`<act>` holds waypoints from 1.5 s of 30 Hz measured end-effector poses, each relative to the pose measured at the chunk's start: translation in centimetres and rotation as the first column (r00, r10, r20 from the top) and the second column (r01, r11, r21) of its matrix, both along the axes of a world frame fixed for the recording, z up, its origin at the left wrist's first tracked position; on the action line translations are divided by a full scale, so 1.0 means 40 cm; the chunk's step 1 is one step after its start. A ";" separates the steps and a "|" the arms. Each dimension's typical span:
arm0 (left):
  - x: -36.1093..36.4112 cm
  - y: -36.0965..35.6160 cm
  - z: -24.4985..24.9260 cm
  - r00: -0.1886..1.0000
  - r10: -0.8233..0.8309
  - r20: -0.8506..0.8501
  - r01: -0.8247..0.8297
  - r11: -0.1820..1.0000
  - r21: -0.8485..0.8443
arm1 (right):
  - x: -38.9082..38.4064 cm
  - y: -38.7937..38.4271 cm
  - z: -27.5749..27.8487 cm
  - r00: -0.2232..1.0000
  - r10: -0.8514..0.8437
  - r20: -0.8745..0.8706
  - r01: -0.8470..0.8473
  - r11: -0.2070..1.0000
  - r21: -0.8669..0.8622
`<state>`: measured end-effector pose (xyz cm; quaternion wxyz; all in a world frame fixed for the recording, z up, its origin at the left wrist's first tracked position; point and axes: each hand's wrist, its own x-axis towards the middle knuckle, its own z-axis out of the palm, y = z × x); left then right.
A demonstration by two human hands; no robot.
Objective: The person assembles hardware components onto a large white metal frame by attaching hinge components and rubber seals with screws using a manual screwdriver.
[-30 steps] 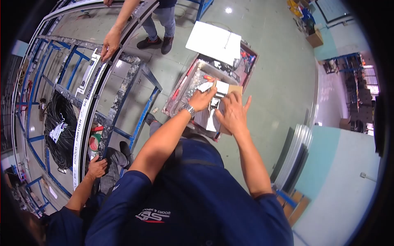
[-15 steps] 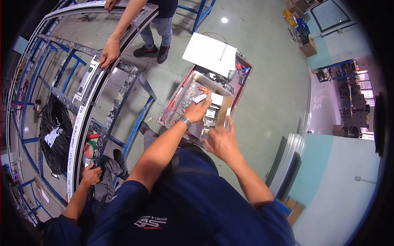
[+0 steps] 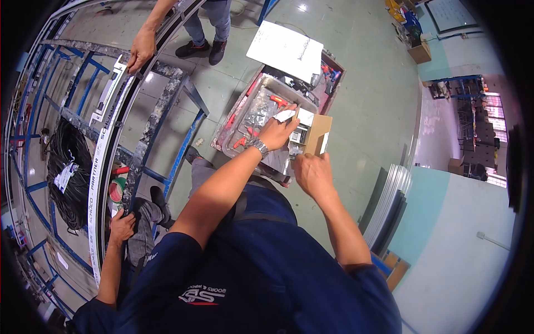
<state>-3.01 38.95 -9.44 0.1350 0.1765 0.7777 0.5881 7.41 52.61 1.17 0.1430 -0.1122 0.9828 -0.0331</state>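
An open cardboard box (image 3: pixel 319 132) with small metal-and-white parts inside sits over the right side of a grey plastic bin (image 3: pixel 233 119). My left hand (image 3: pixel 278 133), with a watch on the wrist, grips the left side of this box. A white paper piece (image 3: pixel 285 116) sticks out by its fingers. At the near end of the box, my right hand (image 3: pixel 314 173) is closed, its fingers curled by the flap. Something small and pale shows beside those fingertips; what they hold is hidden. Red-handled tools (image 3: pixel 278 101) and clear bags lie in the bin.
The bin rests in a larger tool crate (image 3: pixel 337 78), partly under a white board (image 3: pixel 285 51). At left, a long frame profile (image 3: pixel 103 167) lies on blue trestles (image 3: pixel 158 131). One co-worker's hand (image 3: pixel 143 50) touches it; another's hand (image 3: pixel 122 225) is lower left. Metal profiles (image 3: pixel 386 203) lean right.
My right hand has drawn in to the box's near end, its extended finger now curled. My left hand stays on the box. The view has shifted slightly.
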 end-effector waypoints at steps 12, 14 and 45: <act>0.005 0.015 -0.036 0.971 0.106 -0.213 -0.108 0.994 0.000 | -0.235 0.074 -0.040 0.838 0.273 -0.472 -0.236 0.962 0.137; 0.001 -0.008 -0.028 0.992 0.006 -0.130 -0.013 0.998 -0.057 | -0.265 0.107 -0.028 0.827 0.382 -0.411 -0.375 0.921 0.102; 0.038 0.105 0.011 0.989 0.101 -0.108 -0.122 0.970 -0.209 | -0.193 0.189 -0.098 0.885 0.307 -0.350 -0.338 0.940 -0.031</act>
